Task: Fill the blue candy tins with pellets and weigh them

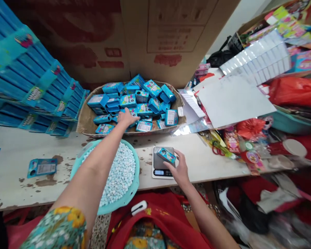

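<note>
**One Box at the Scale, Many in the Carton**

The largest thing near me is the stack of blue display trays (38,90) on my left; its rows look full, so I judge this part done, although whether those packs are filled I cannot see. Next in size is the carton (83,125), where many loose blue boxes (145,110) lie in a heap; some look open, and I take them as not yet finished. My left hand (128,118) is over this heap (whether its fingers grip a box, I cannot tell). Then comes the turquoise basin (131,189), and after it the scale (157,164). There my right hand (180,169) has a narrow grip: thumb and fingers are around the end of one small blue box (166,154), at the scale's plate. A separate blue box (43,167) lies alone, left of the basin. Smallest are the pale pieces (119,173) inside the basin; plenty of them seem left.
</note>
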### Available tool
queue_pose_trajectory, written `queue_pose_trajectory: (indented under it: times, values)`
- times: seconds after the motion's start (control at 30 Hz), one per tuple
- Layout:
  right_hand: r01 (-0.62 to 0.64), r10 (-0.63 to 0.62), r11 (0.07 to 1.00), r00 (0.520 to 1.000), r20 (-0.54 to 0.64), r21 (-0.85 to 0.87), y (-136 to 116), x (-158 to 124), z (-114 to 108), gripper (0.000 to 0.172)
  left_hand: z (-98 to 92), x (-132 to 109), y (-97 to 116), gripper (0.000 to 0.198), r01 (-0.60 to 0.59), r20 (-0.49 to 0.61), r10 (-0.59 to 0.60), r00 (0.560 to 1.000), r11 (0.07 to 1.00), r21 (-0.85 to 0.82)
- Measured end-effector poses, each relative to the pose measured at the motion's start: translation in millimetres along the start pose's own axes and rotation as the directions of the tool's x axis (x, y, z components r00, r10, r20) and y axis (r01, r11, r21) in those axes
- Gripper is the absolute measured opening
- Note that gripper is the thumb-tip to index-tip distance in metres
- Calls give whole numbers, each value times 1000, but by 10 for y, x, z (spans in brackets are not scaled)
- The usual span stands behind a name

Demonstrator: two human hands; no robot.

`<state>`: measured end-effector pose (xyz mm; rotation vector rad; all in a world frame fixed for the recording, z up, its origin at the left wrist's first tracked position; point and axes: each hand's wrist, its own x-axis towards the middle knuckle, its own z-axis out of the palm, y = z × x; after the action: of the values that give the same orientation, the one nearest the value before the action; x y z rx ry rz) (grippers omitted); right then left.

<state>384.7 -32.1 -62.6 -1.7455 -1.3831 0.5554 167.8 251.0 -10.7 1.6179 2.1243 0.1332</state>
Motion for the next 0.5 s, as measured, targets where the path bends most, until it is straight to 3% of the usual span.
queue_pose_trajectory:
  times: [0.07, 0.17, 0.23, 0.3, 0.37, 0.43, 0.5]
  values:
    - [-45, 46, 999, 996, -78, 16, -30, -18, -123, 57, -35, 21, -64, 98, 9, 15, -9, 1000, 1000, 8]
    - [-40, 46, 998, 987, -157, 38, -157, 41, -351, 42, -330, -146, -303, 90, -38, 21, 39, 999, 999, -40]
    - [31, -18, 997, 985, -172, 73, -326, 151, -468, 36, -620, -410, -467, 85, -113, 18, 116, 993, 985, -132]
    - [138, -114, 979, 981, -154, 151, -569, 308, -519, 39, -879, -790, -548, 76, -227, 85, 266, 960, 921, -318]
    - [258, -244, 936, 966, -87, 241, -857, 476, -504, 57, -1027, -1232, -500, 65, -288, 183, 434, 882, 805, -519]
    - [314, -346, 885, 937, 35, 344, -1128, 613, -459, 79, -1045, -1637, -342, 58, -315, 301, 620, 725, 686, -656]
    - [263, -367, 853, 917, 160, 450, -1303, 696, -442, 82, -968, -1913, -163, 54, -268, 366, 743, 560, 580, -769]
